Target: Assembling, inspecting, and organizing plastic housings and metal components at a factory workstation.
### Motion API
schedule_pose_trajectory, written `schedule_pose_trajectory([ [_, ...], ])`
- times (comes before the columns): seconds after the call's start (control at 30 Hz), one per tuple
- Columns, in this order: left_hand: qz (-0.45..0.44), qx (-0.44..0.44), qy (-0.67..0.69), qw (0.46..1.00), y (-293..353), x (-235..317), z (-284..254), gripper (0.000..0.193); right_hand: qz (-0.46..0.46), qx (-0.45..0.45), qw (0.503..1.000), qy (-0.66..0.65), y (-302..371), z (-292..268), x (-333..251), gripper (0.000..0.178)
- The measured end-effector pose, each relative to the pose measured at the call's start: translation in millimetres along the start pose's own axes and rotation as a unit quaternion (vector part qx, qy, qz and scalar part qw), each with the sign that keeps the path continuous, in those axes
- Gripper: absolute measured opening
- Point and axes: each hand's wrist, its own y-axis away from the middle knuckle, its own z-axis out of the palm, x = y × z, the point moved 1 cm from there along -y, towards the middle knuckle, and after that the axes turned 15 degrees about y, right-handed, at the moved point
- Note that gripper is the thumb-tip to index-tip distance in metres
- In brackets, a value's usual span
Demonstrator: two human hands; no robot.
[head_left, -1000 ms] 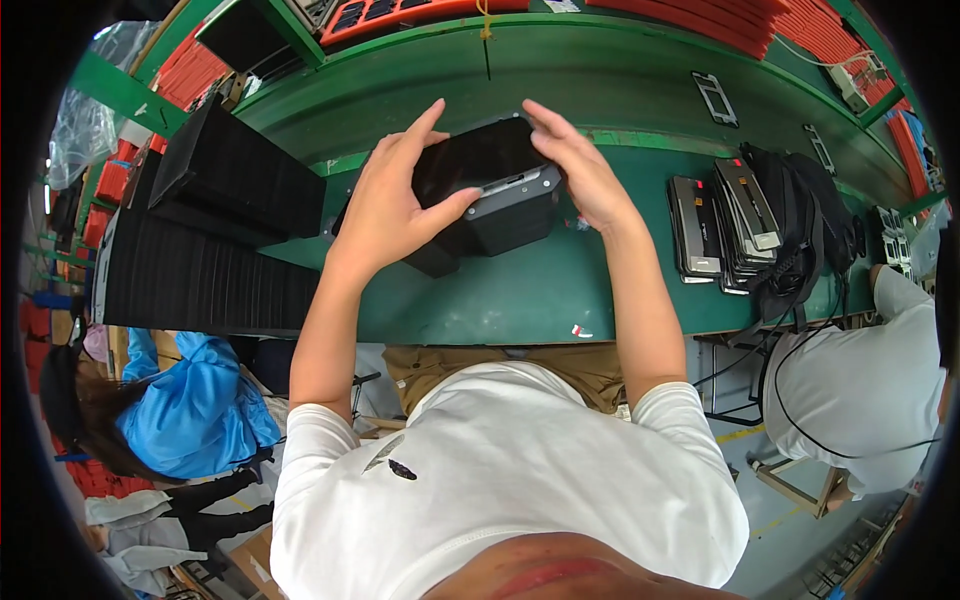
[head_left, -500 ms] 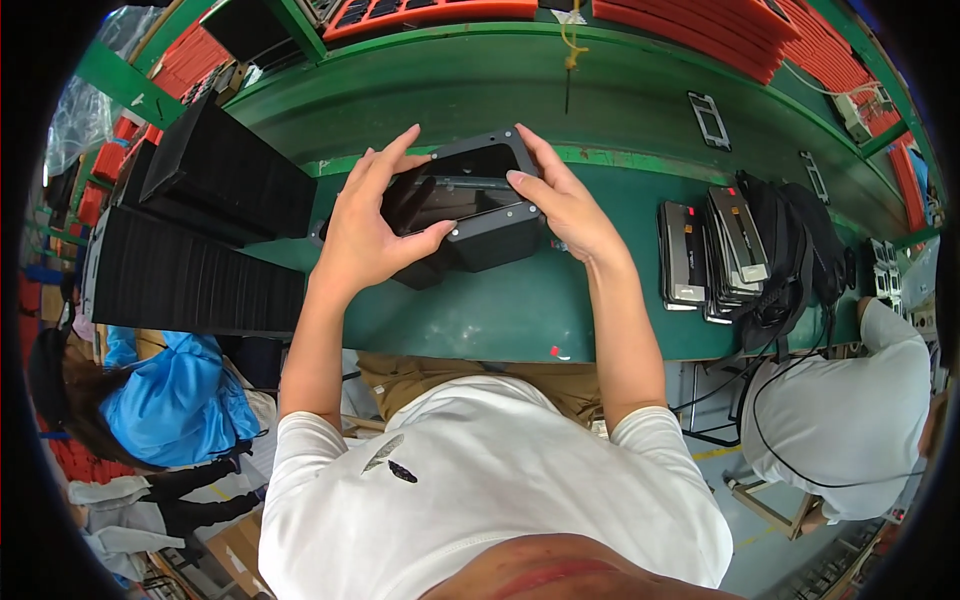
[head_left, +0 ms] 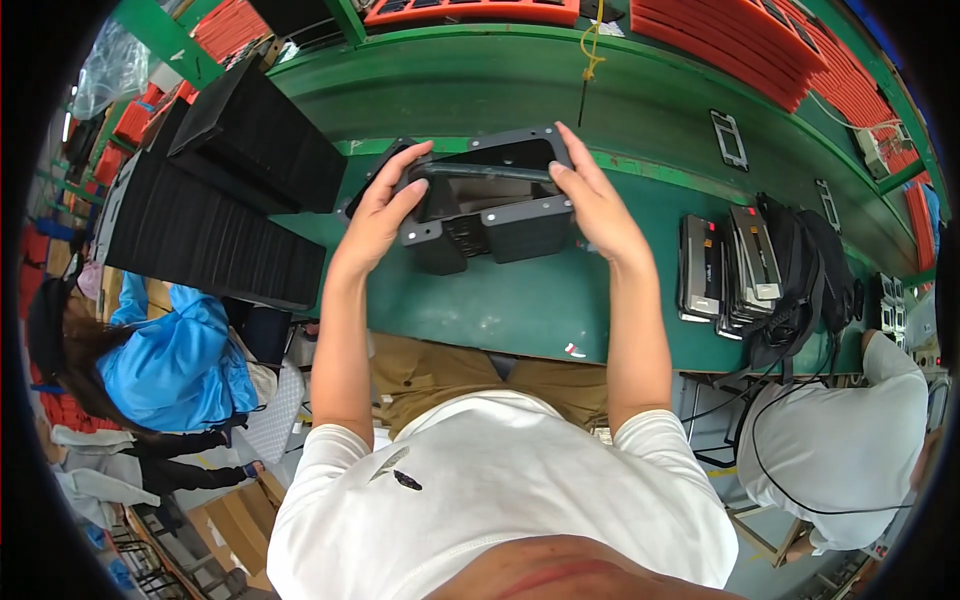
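A black block-shaped fixture (head_left: 530, 238) with a grey rim and round studs sits on the green bench in front of me. Within its open top a thin, dark, glossy rectangular panel (head_left: 485, 190) is tilted, reflecting light along its upper edge. My left hand (head_left: 378, 215) pinches the panel's left end between thumb and fingers. My right hand (head_left: 605, 210) grips the right end, thumb on the near side, fingers behind the fixture's far right corner. Whether the panel touches the fixture's inside is hidden.
Tall stacks of black trays (head_left: 215, 235) stand at left. To the right lie piled grey flat units (head_left: 755, 255) and a black bag (head_left: 805, 270). Metal frames (head_left: 728, 140) lean at the back, below orange trays (head_left: 720, 40). People sit at both sides (head_left: 180, 360).
The panel now stands more tilted, and my left hand has shifted from the fixture's near rim to the panel's left end. The whole view has swung slightly.
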Motion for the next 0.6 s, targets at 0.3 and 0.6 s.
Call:
schedule_pose_trajectory([
  [0.3, 0.124, -0.039, -0.06, 0.99, -3, -11, -3, 0.047, 0.015, 0.131, 0.988, 0.076, -77, -35, -18, 0.053],
  [0.6, 0.11, -0.086, -0.083, 0.987, -6, -9, -14, 0.045, -0.139, -0.054, 0.987, -0.051, -22, 32, -102, 0.038],
])
